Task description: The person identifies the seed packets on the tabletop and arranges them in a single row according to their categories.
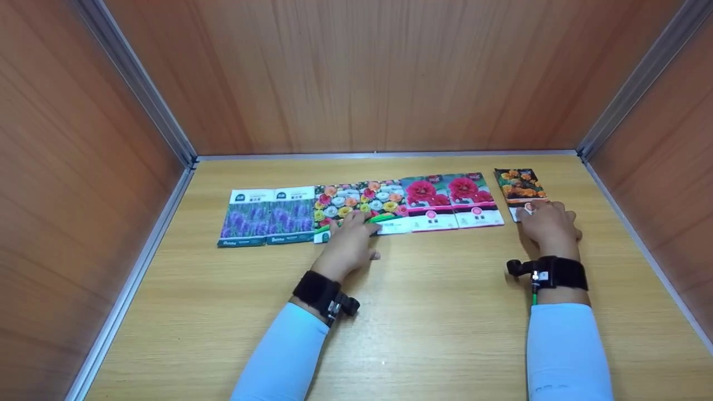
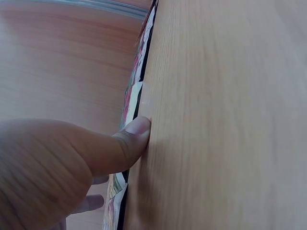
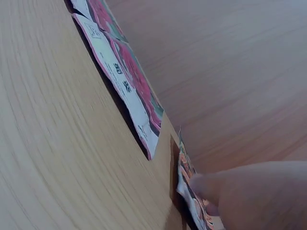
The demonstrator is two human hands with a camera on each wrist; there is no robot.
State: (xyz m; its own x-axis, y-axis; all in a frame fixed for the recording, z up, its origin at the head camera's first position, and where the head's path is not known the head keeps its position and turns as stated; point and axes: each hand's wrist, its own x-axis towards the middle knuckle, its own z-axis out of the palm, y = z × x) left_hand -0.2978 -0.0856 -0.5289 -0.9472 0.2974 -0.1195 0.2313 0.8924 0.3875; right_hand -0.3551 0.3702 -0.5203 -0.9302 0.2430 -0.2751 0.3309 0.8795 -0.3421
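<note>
Flat seed packets form a row in the head view: two purple lavender packets (image 1: 245,217), two mixed-flower packets (image 1: 337,201) and two red-flower packets (image 1: 473,197). My left hand (image 1: 350,245) rests over the mixed-flower packets, its fingers extended and spread. In the left wrist view its thumb (image 2: 136,128) touches the table beside the packets' lower edge. Apart on the right lies an orange-flower seed packet (image 1: 521,182). My right hand (image 1: 551,225) holds this packet's lower end with bent fingers. The right wrist view shows the thumb against the packet (image 3: 187,184); most other fingers are hidden.
A wooden back wall (image 1: 379,78), with side walls left and right, encloses the wooden table (image 1: 434,312). Metal strips run along the table's edges. Black straps with small cameras circle both wrists. A green strip (image 1: 381,218) crosses the mixed-flower packets.
</note>
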